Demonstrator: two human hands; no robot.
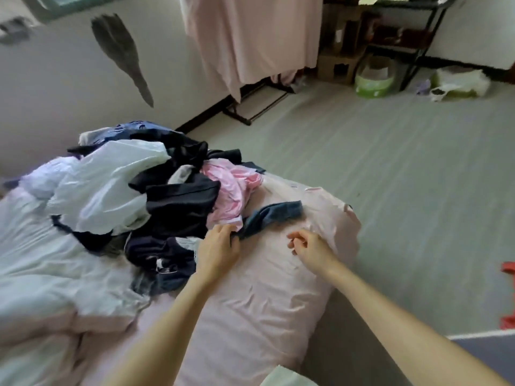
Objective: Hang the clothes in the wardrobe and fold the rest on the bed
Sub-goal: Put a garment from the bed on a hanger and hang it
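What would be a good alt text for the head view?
A person's left hand pinches a blue cloth strip beside a clothes pile on a pink bed; the right hand hovers, loosely curled, holding nothing.

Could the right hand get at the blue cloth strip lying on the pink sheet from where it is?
Probably yes. The right hand hovers just beside the blue cloth strip with only bare pink sheet between; the left hand already pinches its near end.

No legible text, labels seemingly none — blurred

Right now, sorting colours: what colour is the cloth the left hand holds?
Dusty blue cloth, in the head view.
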